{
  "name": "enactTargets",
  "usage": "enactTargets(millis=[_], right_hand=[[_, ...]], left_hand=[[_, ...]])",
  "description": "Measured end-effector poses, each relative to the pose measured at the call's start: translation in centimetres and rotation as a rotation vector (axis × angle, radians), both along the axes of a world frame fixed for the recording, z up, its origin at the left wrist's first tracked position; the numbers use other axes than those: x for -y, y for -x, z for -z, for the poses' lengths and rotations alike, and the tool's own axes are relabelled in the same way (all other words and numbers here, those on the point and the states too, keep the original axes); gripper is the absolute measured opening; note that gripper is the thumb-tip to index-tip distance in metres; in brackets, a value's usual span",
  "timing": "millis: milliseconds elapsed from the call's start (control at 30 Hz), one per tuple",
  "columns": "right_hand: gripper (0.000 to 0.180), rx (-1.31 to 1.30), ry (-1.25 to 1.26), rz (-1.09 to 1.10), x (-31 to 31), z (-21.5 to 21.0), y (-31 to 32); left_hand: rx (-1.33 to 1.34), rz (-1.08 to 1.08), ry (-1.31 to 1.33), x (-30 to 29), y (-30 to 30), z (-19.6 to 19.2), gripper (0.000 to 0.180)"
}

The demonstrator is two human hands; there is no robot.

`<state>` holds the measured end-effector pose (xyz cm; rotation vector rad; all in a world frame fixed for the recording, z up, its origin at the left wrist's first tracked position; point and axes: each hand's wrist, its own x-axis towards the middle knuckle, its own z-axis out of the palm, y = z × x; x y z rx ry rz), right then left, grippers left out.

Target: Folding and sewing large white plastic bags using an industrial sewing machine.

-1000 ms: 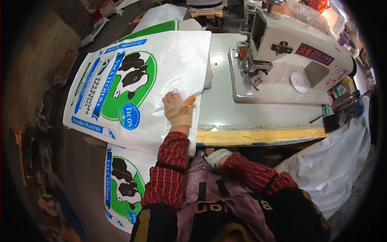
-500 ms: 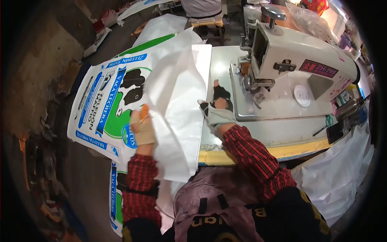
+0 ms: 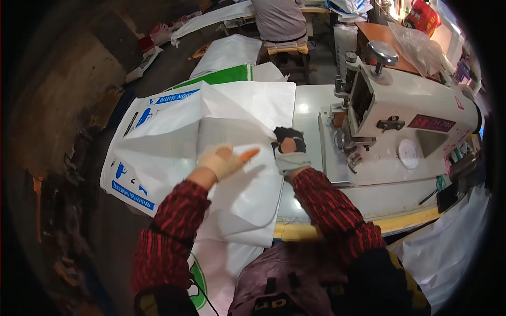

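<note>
A large white printed sack (image 3: pixel 245 100) lies at the left of the sewing table, its white top layer rumpled over most of the blue print. My left hand (image 3: pixel 220 162), in a cream wrap with an orange finger cover, rests on this white layer with its fingers stretched to the right. At the sack's right edge is my right hand (image 3: pixel 291 147), in a dark fingerless glove with a grey cuff. Its fingers are curled on that edge, and their tips are partly hidden. The white sewing machine (image 3: pixel 416 95) stands to the right of this hand.
Yellow padding (image 3: pixel 300 231) lines the table's front edge. Scissors (image 3: pixel 440 183) and a dark phone-like object (image 3: pixel 448 196) lie at the right. White sheeting (image 3: pixel 448 242) hangs below them. Beyond the table, another person (image 3: pixel 279 21) sits on a stool (image 3: pixel 287 50).
My left hand has swept right across the sack, and the white layer now covers the cow picture. My right hand has drawn in to the sack's right edge. The view has shifted slightly.
</note>
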<state>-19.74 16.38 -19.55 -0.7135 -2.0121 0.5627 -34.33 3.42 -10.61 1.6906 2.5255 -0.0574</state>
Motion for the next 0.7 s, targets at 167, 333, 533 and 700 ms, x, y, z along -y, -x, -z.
enactTargets(millis=[167,333,533,700], right_hand=[[0.016,0.211,-0.114,-0.020,3.4,-2.0,-6.7],[0.016,-0.208,0.381,-0.103,4.7,1.8,-11.5],[0.036,-0.026,0.771,-0.340,14.9,-2.6,-17.0],[0.038,0.151,0.773,-0.095,14.5,0.2,-27.4]], left_hand=[[-0.428,-0.159,-0.518,-1.4,8.8,-7.4,0.028],[0.304,0.033,-1.123,-4.3,2.0,-11.7,0.029],[-0.560,0.183,-0.841,-7.1,-11.2,-13.3,0.034],[-0.333,0.621,-0.880,-9.2,-15.7,-3.5,0.032]])
